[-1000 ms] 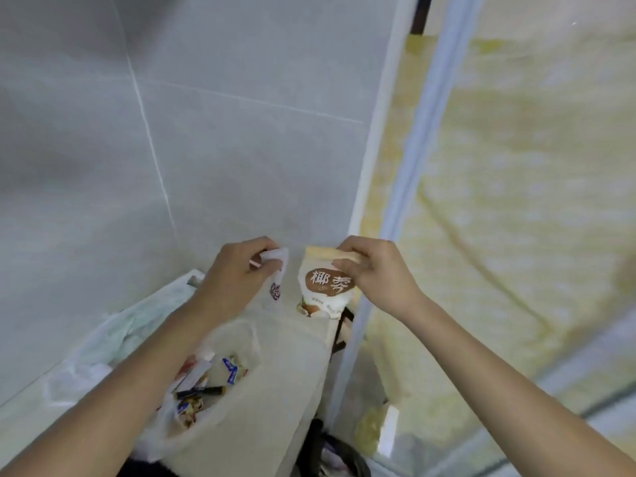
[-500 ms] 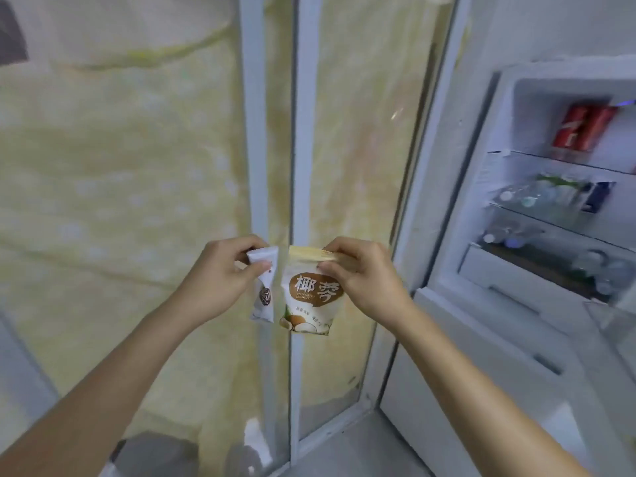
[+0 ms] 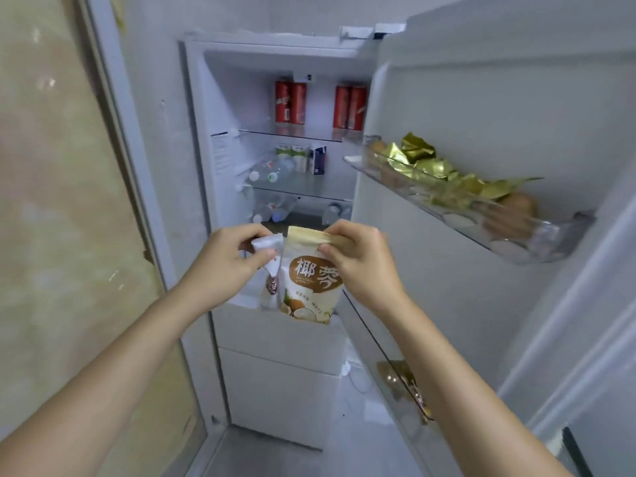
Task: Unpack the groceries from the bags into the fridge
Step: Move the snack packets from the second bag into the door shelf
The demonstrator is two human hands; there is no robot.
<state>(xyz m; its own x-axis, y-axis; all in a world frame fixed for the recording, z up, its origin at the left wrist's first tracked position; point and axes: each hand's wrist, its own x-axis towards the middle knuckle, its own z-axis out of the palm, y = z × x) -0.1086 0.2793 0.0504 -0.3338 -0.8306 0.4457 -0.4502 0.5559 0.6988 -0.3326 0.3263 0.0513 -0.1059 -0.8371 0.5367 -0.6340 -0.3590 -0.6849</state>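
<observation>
**Two pouches held up at the open fridge**

I see both hands raised in front of the fridge (image 3: 275, 187), whose door (image 3: 481, 98) stands swung open to the right. My right hand (image 3: 361, 263) pinches the flat, crimped top seal of a coconut pouch (image 3: 311, 287): thumb under the seal, fingers curled over it. The pouch is glossy, cream and brown, soft-sided, and hangs straight down in front of the fridge's lower drawers. My left hand (image 3: 223, 266) pinches the top of a smaller white pouch (image 3: 270, 270), thumb and forefinger pressed together on its crumpled edge. This one is slim and hangs edge-on, touching the coconut pouch's left side.

Inside the fridge, four red cans (image 3: 320, 103) stand upright on the top glass shelf, in two pairs. On the shelf below them, small cartons (image 3: 303, 158) stand at the back and clear plastic bottles (image 3: 272, 170) lie on their sides. More bottles lie on the next shelf down, partly hidden behind my hands.

On the door, a clear plastic bin (image 3: 481, 215) holds crinkled gold foil packets (image 3: 423, 160) and brown rounded things I cannot identify. More gold foil (image 3: 402, 376) shows in a lower door bin, near my right forearm.
</observation>
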